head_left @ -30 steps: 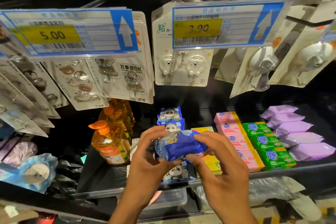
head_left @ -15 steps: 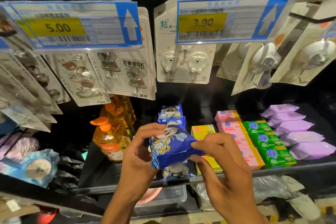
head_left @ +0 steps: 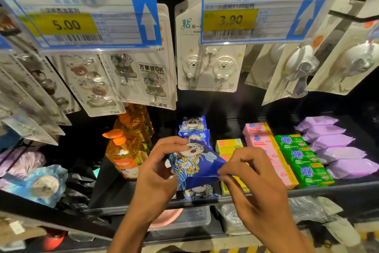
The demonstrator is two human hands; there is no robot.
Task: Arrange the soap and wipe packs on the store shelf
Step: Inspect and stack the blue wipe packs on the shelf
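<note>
**Blue wipe pack held in both hands over the front of its row**

The blue soft-plastic wipe pack printed with a cartoon panda (head_left: 194, 165) is off the shelf, tilted with its printed face toward the camera. The left hand (head_left: 158, 168) has its grip on the pack's left end, fingers curled over the top edge and thumb underneath. The right hand (head_left: 252, 181) pinches the pack's lower right corner between thumb and forefinger, with its other fingers bent and clear of the pack.

Directly behind the pack, a row of matching blue panda packs (head_left: 192, 125) runs toward the back of the black metal shelf (head_left: 114, 193). One more (head_left: 200, 192) lies just below the pack at the shelf's front lip.

Just right of the pack stand yellow soap boxes (head_left: 228, 146), then pink soap boxes (head_left: 260, 140), green soap boxes (head_left: 301, 156) and, farthest right, lilac soft packs (head_left: 338, 154), each in its own row.

Left of the pack, an amber liquid bottle with an orange pump (head_left: 125, 154) stands near, with bare shelf floor in front of it.

Above the pack hang white hook cards (head_left: 209, 68) and two blue-edged price tags, 5.00 (head_left: 82, 23) and 3.90 (head_left: 264, 16), with dark open space between them and the shelved goods.
</note>
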